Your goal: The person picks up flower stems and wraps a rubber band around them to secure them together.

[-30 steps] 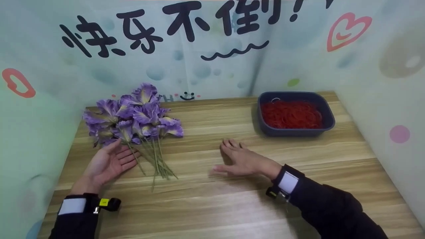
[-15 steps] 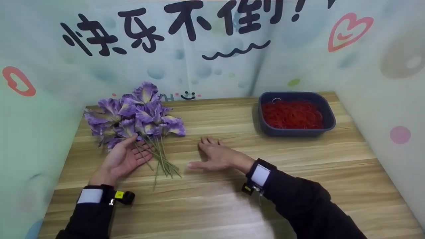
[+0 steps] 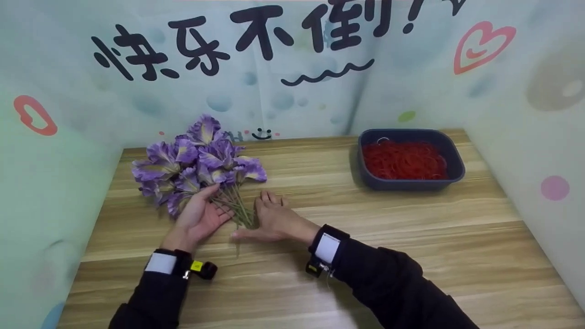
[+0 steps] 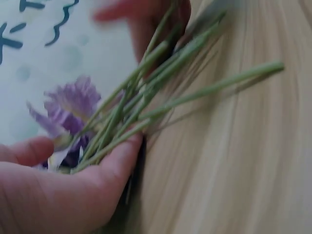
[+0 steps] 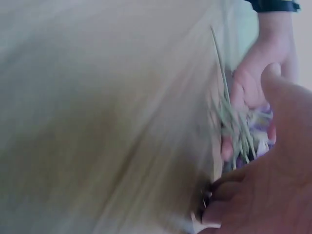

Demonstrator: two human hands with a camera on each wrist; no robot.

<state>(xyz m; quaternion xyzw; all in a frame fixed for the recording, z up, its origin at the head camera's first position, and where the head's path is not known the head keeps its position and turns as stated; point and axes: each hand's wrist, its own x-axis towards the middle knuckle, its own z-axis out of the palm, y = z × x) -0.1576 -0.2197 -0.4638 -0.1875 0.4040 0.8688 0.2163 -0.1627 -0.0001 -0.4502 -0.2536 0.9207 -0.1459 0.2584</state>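
A bunch of purple irises (image 3: 217,155) lies toward the back left of the table, blooms away from me and green stems (image 3: 243,208) toward me. My left hand (image 3: 203,219) is palm up beneath the stems. In the left wrist view the stems lie across its fingers (image 4: 114,158), while the thumb stands apart from them. Just right of the stem ends is my right hand (image 3: 276,221), its thumb stretched to the left and its fingers pointing away from me. The right wrist view is blurred, with the stems (image 5: 236,126) between both hands.
A dark blue tub (image 3: 411,184) of red rubber-band-like loops (image 3: 404,160) stands at the back right of the wood-grain table (image 3: 434,256). A printed backdrop (image 3: 292,105) rises along the back and both sides.
My left hand has moved right under the stems, and the irises have shifted slightly right with it. My right hand has slid left across the table, up to the stem ends.
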